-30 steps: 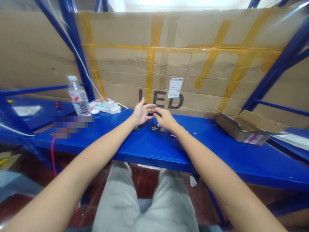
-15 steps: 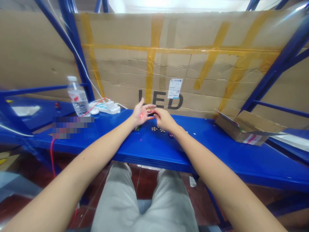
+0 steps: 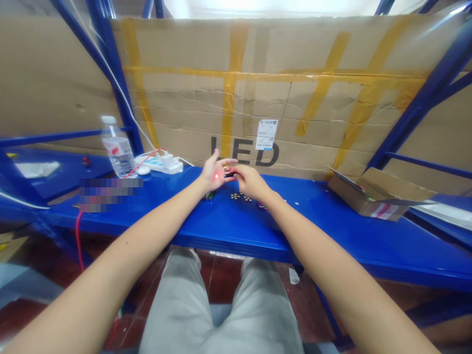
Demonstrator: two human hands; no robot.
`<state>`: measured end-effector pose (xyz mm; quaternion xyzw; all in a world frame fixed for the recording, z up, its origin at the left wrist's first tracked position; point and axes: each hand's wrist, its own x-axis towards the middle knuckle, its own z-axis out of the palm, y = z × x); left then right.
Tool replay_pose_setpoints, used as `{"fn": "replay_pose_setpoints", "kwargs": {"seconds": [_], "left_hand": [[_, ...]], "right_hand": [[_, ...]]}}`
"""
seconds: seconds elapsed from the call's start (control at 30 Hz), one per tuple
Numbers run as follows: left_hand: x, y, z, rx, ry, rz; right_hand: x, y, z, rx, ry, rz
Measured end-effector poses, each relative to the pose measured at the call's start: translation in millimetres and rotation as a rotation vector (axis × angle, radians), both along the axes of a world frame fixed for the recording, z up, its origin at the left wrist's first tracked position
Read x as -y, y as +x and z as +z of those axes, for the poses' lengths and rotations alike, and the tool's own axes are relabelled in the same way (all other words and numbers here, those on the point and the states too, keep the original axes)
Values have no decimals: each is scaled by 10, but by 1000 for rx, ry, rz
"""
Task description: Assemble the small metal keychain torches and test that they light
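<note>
My left hand is held palm up above the blue shelf, with its fingers stretched toward the right. A bright red light spot lies on its palm, and the fingertips glow reddish. My right hand meets those fingertips with its fingers pinched together. Whatever sits in that pinch is small, dark and mostly hidden. Below the hands lie several small round metal pieces. Small green-and-dark parts lie under my left wrist. Beside my right wrist is a small purple-pink item, partly covered by the arm.
The blue shelf top holds a water bottle and a white power strip at left. An open cardboard box stands at right. A big taped carton walls off the back. A red cable hangs over the front edge.
Both hands keep almost the same pose. The red spot on my left palm looks brighter and has shifted slightly. A pinkish spot on the shelf below is gone.
</note>
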<state>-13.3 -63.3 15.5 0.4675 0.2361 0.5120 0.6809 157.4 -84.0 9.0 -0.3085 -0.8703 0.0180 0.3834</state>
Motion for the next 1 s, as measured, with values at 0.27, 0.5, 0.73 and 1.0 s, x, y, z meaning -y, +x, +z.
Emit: {"fn": "replay_pose_setpoints", "kwargs": {"seconds": [0.27,0.5,0.73,1.0], "left_hand": [[-3,-1,6,5,-4,2],[-10,7,0,-64,66,31],[-139,3,-99,-492,393,209],[-285,-89,-191,-813,656,347]], "right_hand": [[0,10,1,-11,-21,24],[-10,23,-7,-36,-62,-8],[-204,162,-99,-144,-229,-112],[-394,240,-104,-115,-341,-203]]}}
